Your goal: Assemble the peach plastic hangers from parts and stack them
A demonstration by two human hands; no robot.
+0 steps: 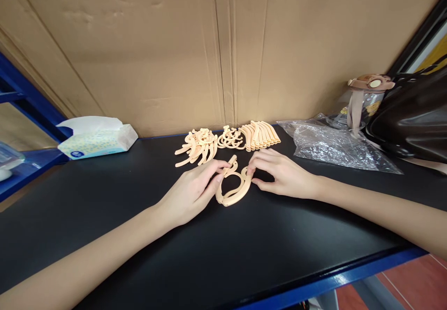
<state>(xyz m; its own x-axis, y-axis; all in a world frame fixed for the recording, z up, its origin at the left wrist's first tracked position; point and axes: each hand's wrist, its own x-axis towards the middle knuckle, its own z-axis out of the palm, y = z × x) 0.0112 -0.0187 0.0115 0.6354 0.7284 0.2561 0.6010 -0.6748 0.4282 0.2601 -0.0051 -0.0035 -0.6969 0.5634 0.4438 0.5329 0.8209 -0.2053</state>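
Two thick, curved arms [238,197] of pale peach plastic meet end to end at the near side, bending into a rough U on the black table [209,254]. A thinner curved piece [242,183] of the same colour loops inside them, and small curls show at the far side, partly hidden.
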